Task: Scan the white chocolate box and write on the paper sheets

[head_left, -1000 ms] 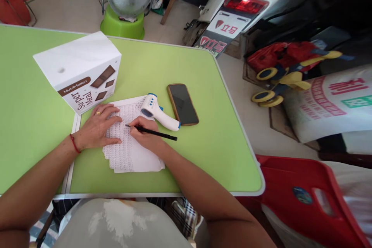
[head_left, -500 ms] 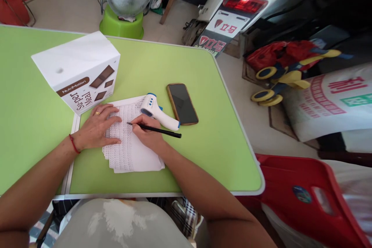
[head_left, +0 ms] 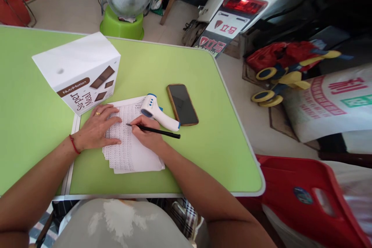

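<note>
black pen (head_left: 154, 131) gripped in right hand (head_left: 148, 136), fingers closed around it, tip touching the printed paper sheets (head_left: 130, 151). left hand (head_left: 97, 127) lies flat and open on the sheets' left side, holding nothing, pressing them to the green desk (head_left: 162, 58). white-blue thermometer gun (head_left: 158, 111) lies on the sheets' top edge, just beyond right hand. phone (head_left: 182, 104) just beside it, face up. white box (head_left: 78, 71) stands near left hand.
</note>
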A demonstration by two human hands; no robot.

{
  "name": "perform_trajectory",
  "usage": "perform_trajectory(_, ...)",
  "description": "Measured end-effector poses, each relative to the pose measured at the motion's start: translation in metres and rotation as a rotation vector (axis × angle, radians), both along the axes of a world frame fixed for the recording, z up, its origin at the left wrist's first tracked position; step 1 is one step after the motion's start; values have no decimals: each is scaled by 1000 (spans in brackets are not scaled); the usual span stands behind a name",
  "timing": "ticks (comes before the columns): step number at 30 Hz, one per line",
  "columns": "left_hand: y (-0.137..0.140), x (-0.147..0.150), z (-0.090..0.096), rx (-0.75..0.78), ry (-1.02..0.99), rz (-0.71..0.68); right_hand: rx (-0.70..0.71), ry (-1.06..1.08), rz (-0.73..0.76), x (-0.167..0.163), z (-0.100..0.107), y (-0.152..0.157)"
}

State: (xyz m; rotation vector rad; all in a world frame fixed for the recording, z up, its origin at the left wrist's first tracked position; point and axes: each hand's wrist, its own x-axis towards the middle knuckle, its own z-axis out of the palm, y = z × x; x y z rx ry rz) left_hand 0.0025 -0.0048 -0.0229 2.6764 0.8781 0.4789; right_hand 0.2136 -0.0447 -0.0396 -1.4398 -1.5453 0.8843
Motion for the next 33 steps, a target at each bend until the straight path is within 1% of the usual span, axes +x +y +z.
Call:
perform_trajectory(7,-2,-1,0,17,-10,-9,15,22,9,-1,-2,0)
perform_trajectory(13,-3,0,0,18,-18,-1,24,-24,35,-2,-4,-1)
perform_trajectory(20,-3,0,0,24,-13,-4,44,-67,25,-4,-6,-2)
perform_trajectory(30,-1,-1,-1,6,-26,-5,23,-23,60,0,-3,-2)
perform_trajectory(33,-1,-1,-1,3,-30,-9,18,-4,35,0,-3,0)
